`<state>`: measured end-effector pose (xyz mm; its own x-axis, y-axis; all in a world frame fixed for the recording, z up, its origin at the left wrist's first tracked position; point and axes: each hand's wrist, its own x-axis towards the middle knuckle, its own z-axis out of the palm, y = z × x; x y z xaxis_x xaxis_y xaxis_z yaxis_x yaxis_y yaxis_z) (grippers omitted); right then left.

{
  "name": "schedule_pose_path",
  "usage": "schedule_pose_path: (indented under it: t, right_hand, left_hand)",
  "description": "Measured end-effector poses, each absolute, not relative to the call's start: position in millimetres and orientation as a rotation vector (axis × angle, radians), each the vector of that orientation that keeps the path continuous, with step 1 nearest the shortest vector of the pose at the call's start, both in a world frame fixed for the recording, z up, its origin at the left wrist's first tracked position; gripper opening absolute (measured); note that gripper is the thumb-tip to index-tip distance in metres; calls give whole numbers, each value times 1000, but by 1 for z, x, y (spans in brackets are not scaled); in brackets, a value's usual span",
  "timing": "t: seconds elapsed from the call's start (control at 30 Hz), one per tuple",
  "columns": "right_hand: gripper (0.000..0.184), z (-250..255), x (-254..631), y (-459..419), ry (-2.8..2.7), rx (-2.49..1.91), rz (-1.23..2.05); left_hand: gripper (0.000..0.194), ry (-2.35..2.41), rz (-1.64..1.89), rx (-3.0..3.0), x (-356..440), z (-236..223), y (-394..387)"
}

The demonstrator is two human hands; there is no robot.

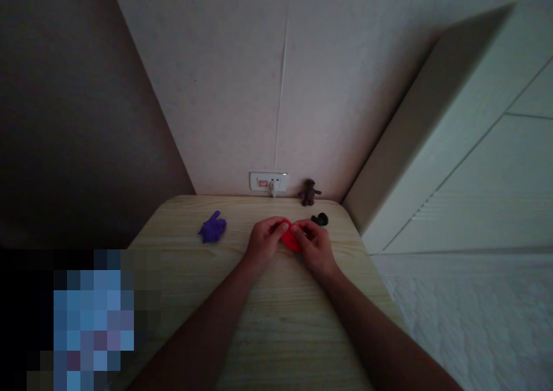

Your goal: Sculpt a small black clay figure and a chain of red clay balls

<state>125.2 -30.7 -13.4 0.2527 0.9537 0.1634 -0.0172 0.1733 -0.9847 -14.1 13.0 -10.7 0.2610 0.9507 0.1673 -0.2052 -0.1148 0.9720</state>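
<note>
A small red soft thing (288,239), perhaps clay or cloth, sits between my two hands over a light wooden table (268,322). My left hand (263,243) pinches its left edge with curled fingers. My right hand (313,242) grips its right side, fingers also curled. Both forearms reach in from the bottom of the view. Most of the red thing is covered by my fingers.
A purple lump (212,228) lies on the table left of my hands. A small black thing (321,219) lies behind my right hand. A brown figure (309,192) stands by the wall socket (268,181). A white cabinet (466,149) rises at right.
</note>
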Motion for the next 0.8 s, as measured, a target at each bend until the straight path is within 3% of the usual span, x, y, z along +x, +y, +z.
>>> schedule_pose_path:
  t: [0.37, 0.6, 0.8]
  right_hand:
    - [34, -14, 127, -27, -888, -1109, 1033]
    - [37, -10, 126, -29, -1010, -1148, 980]
    - [45, -13, 126, -28, -950, -1201, 985]
  left_hand:
    - [29, 618, 1041, 1097, -13, -13, 15]
    - [37, 692, 1198, 956, -8, -19, 17]
    - [32, 822, 1313, 1017, -10, -14, 16]
